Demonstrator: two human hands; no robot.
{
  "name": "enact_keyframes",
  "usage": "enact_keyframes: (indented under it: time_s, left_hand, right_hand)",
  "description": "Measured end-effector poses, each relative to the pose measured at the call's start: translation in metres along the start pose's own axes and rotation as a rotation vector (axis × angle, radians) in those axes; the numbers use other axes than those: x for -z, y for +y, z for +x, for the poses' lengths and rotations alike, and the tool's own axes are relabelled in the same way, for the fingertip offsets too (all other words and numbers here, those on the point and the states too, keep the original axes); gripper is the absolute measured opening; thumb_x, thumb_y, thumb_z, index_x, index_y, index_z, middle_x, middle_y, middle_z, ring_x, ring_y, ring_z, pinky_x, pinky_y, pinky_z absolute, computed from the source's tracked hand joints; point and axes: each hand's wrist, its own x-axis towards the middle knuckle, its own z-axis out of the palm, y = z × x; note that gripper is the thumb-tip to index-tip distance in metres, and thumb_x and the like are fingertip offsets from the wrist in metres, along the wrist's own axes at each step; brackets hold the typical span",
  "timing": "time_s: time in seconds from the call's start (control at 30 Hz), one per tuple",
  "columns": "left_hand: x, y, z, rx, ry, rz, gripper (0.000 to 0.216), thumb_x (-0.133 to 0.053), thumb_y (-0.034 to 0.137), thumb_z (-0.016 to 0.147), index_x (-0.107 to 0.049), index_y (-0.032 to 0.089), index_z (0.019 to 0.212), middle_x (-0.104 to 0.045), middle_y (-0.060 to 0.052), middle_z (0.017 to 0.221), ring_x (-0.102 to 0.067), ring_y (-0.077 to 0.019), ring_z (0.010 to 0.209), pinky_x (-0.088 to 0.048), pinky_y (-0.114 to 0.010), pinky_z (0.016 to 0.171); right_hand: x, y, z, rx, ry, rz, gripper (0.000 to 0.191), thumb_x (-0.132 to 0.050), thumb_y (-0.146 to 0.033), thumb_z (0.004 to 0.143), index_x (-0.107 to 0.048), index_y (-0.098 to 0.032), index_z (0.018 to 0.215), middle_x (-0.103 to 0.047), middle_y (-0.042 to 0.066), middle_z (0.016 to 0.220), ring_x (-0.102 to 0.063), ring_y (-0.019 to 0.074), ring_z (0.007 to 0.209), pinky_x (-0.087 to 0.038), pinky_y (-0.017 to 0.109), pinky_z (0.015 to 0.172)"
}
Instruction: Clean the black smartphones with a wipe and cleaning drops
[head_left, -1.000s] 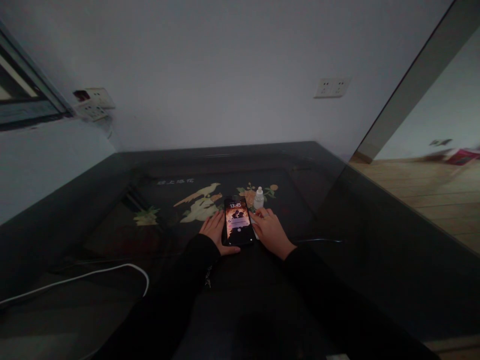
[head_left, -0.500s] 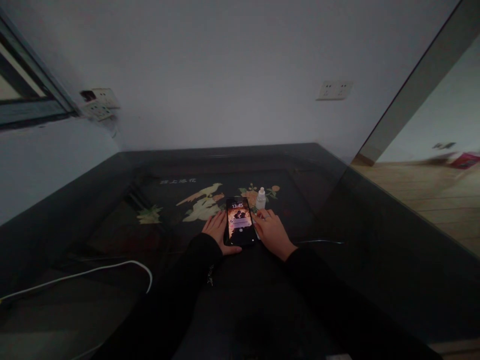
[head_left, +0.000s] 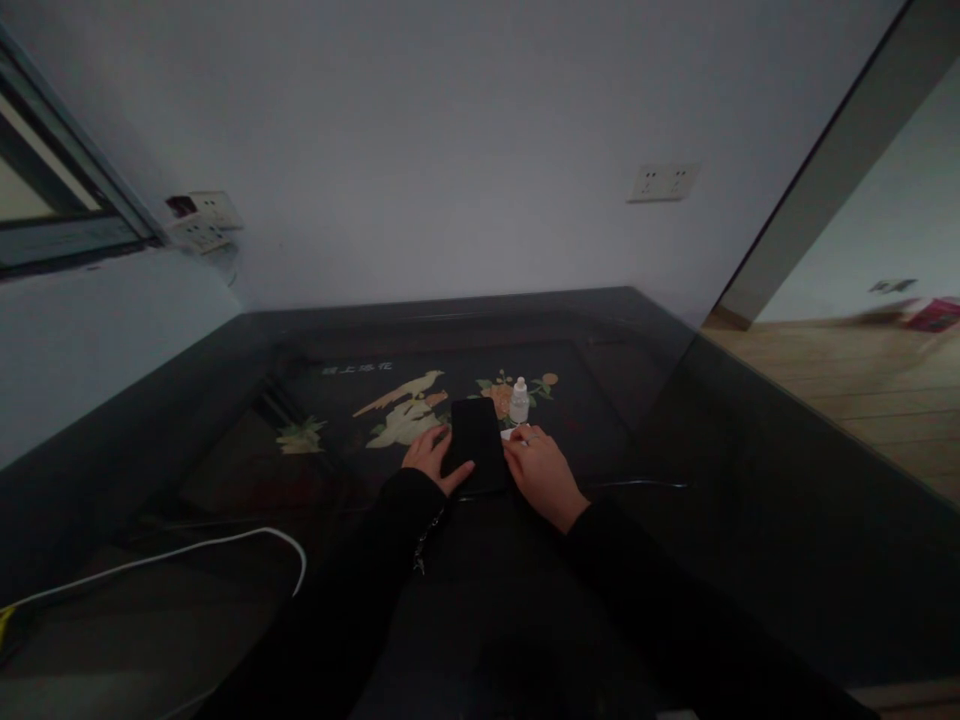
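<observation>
A smartphone with a dark screen lies on the black table in front of me. My left hand grips its left side, the thumb over the lower left of the screen and the fingers along the edge. By the phone's right edge is my right hand, its fingers pinched together at a small white flat piece, mostly hidden by them. I cannot make out what this piece is. Just beyond that hand stands a small white bottle, upright with its cap on.
The dark tabletop bears a printed bird and flowers. A white cable curves across the left side, and a thin cord lies to the right. Wall sockets are above the table, against a white wall.
The phone's screen was lit, showing 13:45, and is now dark. My left thumb has moved up from the phone's bottom edge onto the screen. The white piece now shows beyond my right fingertips.
</observation>
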Motion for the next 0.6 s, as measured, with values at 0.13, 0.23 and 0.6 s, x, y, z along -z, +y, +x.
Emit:
enact_keyframes:
  time_s: [0.13,0.23,0.6]
  left_hand:
    - [-0.002,0.005,0.001,0.057,0.024,-0.061,0.077,-0.054,0.057,0.064,-0.044,0.012,0.125,-0.048,-0.014,0.126,-0.043,-0.0268,0.116,-0.031,-0.042,0.101]
    - [-0.005,0.011,0.002,0.139,0.023,-0.347,0.077,-0.059,0.048,0.065,-0.037,0.014,0.130,-0.060,-0.011,0.112,-0.052,-0.0252,0.109,-0.023,-0.048,0.105]
    - [0.011,0.003,0.000,0.447,0.153,-1.353,0.059,-0.073,0.029,0.057,-0.054,0.012,0.111,-0.069,-0.005,0.077,-0.065,-0.0161,0.068,-0.051,-0.029,0.071]
  right_hand:
    - [0.000,-0.002,0.000,0.006,0.003,0.006,0.023,-0.041,-0.018,0.087,-0.063,-0.016,0.092,-0.057,0.010,0.095,-0.047,0.0199,0.091,-0.037,0.030,0.080]
    - [-0.001,-0.002,0.001,0.025,-0.002,0.014,0.023,-0.041,-0.016,0.087,-0.063,-0.016,0.093,-0.057,0.010,0.094,-0.047,0.0200,0.090,-0.038,0.031,0.081]
    - [0.006,0.002,0.000,0.057,0.037,0.163,0.027,-0.040,-0.015,0.086,-0.063,-0.015,0.101,-0.060,0.011,0.095,-0.050,0.0213,0.089,-0.042,0.032,0.082]
